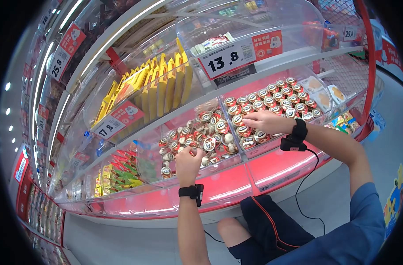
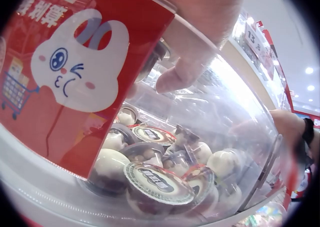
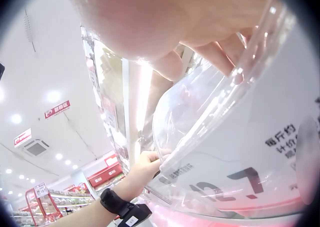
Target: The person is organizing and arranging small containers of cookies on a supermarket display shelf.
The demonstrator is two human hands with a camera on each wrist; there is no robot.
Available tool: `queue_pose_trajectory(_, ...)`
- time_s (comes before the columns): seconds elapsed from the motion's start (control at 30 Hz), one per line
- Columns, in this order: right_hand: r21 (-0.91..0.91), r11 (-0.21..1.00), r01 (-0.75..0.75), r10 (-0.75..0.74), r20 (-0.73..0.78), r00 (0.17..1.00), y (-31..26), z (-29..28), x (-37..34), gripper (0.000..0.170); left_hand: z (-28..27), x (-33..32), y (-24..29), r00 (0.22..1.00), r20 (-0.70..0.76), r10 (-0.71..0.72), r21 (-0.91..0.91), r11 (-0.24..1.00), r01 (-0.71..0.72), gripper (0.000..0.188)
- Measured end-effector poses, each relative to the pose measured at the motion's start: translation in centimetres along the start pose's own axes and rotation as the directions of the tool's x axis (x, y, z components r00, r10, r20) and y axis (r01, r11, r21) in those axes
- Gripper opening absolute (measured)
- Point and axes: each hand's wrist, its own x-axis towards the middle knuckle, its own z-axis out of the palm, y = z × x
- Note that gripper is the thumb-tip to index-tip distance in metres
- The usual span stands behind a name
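Note:
Small snack cups with round printed lids lie jumbled in the left clear bin. More lidded cups stand mostly lids-up in rows in the right bin. My left hand reaches over the front of the left bin with its fingers curled. In the left wrist view, its thumb and fingers pinch a dark-based snack cup, mostly hidden by the hand. Over the front part of the right bin, my right hand has its fingers extended, fingertips close over the lids. Its fingers reach past the clear bin wall.
Clear front walls rise before both bins, with a divider between them. Yellow packets fill a shelf bin above left. A price sign hangs above. Red mesh borders the right side. A cable trails from the right wrist.

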Motion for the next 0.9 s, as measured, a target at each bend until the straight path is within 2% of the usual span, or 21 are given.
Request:
queue_pose_trajectory(0.13,-0.033,0.996,0.084,-0.086,-0.079,0.993,0.6,0.6,0.2,0.047,-0.3,-0.2,0.3,1.000,-0.004,-0.015,-0.011,1.000,0.015,0.033)
queue_pose_trajectory(0.17,-0.044,0.997,0.068,-0.070,-0.045,0.996,0.5,0.4,0.2,0.050,-0.4,-0.2,0.4,1.000,-0.001,-0.022,-0.014,1.000,0.021,0.032)
queue_pose_trajectory(0.27,-0.019,0.999,0.028,-0.030,-0.090,0.995,1.1,0.0,-0.1,0.052,0.1,-0.1,-0.4,0.996,-0.062,0.060,-0.081,0.995,-0.065,0.025)
queue_pose_trajectory(0.3,0.000,1.000,0.029,-0.029,-0.100,0.995,1.2,-0.5,-0.3,0.053,0.2,0.3,-1.0,0.995,-0.040,0.094,-0.200,0.975,-0.100,0.022)
queue_pose_trajectory(0.33,-0.006,0.998,0.064,-0.064,-0.221,0.973,1.3,-0.5,-0.9,0.049,0.2,0.8,-1.9,0.992,-0.019,0.127,-0.316,0.940,-0.126,0.021)
queue_pose_trajectory(0.4,-0.003,0.997,0.078,-0.076,-0.275,0.958,0.5,-1.6,-1.9,0.045,-0.7,0.8,-2.5,0.984,0.031,0.174,-0.541,0.831,-0.130,0.022)
queue_pose_trajectory(0.43,-0.057,0.982,0.182,-0.191,-0.317,0.929,0.4,-1.8,-2.6,0.040,-1.5,0.6,-2.2,0.980,0.058,0.190,-0.645,0.757,-0.108,0.024)
queue_pose_trajectory(0.47,0.001,0.966,0.258,-0.244,-0.320,0.915,-0.2,-1.9,-3.2,0.029,-2.5,0.2,-1.4,0.975,0.082,0.208,-0.737,0.671,-0.081,0.027)
queue_pose_trajectory(0.53,0.044,0.957,0.286,-0.267,-0.242,0.933,-3.2,-1.8,-5.0,0.024,-4.3,-1.2,0.6,0.952,0.166,0.258,-0.738,0.673,-0.054,0.033)
queue_pose_trajectory(0.6,0.031,0.922,0.386,-0.370,-0.222,0.902,-4.2,-0.2,-5.0,0.026,-4.3,-2.4,2.4,0.923,0.217,0.318,-0.749,0.661,-0.052,0.033)
queue_pose_trajectory(0.63,0.070,0.938,0.339,-0.324,-0.168,0.931,-5.4,0.5,-5.2,0.027,-4.2,-2.5,2.8,0.877,0.282,0.389,-0.734,0.676,-0.063,0.035)
queue_pose_trajectory(0.67,0.105,0.951,0.290,-0.279,-0.113,0.954,-6.3,1.1,-5.1,0.028,-3.9,-2.8,3.6,0.875,0.276,0.399,-0.760,0.648,-0.056,0.036)
queue_pose_trajectory(0.73,0.132,0.946,0.297,-0.286,-0.099,0.953,-6.8,2.7,-4.3,0.027,-3.1,-3.6,5.7,0.869,0.253,0.425,-0.804,0.592,-0.055,0.042)
queue_pose_trajectory(0.77,0.146,0.941,0.304,-0.293,-0.093,0.952,-6.7,3.2,-3.8,0.028,-3.1,-3.6,6.1,0.855,0.276,0.439,-0.791,0.609,-0.057,0.052)
queue_pose_trajectory(0.87,0.161,0.898,0.409,-0.387,-0.148,0.910,-6.3,4.0,-2.8,0.031,-3.1,-4.2,7.5,0.896,0.228,0.381,-0.810,0.585,-0.042,0.057)
queue_pose_trajectory(0.9,0.166,0.908,0.385,-0.364,-0.144,0.920,-6.3,3.9,-2.7,0.031,-3.0,-4.1,7.4,0.900,0.206,0.385,-0.806,0.588,-0.067,0.059)
